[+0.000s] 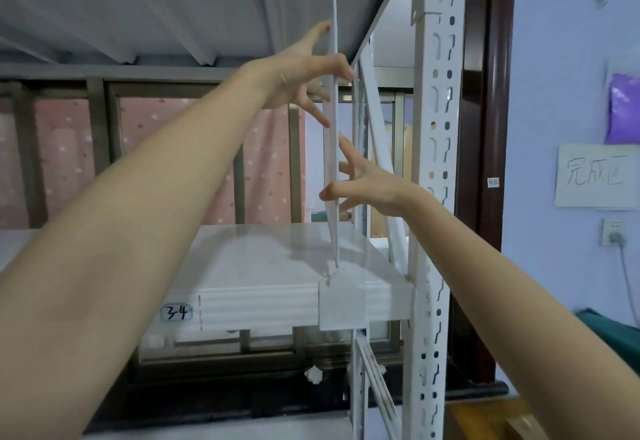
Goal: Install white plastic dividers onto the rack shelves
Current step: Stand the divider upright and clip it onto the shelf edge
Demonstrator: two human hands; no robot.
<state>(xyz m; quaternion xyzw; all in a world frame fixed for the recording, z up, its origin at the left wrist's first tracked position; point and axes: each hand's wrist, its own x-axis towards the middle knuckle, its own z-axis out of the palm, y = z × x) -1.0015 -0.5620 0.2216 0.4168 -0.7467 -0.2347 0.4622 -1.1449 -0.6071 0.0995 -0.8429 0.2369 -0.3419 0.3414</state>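
Between the shelves, left hand (298, 72) and right hand (367, 183) steady an upright divider (333, 169) (edge-on), fingers spread, fingertips touching it

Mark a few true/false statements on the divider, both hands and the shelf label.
1. The divider stands upright on edge. True.
2. Both hands touch it. True: left hand high, right hand lower.
3. The shelf label reads 12. False: it reads 34.
4. The divider's lower end sits at the shelf front edge. True.
5. The right hand is above the left. False: it is below.
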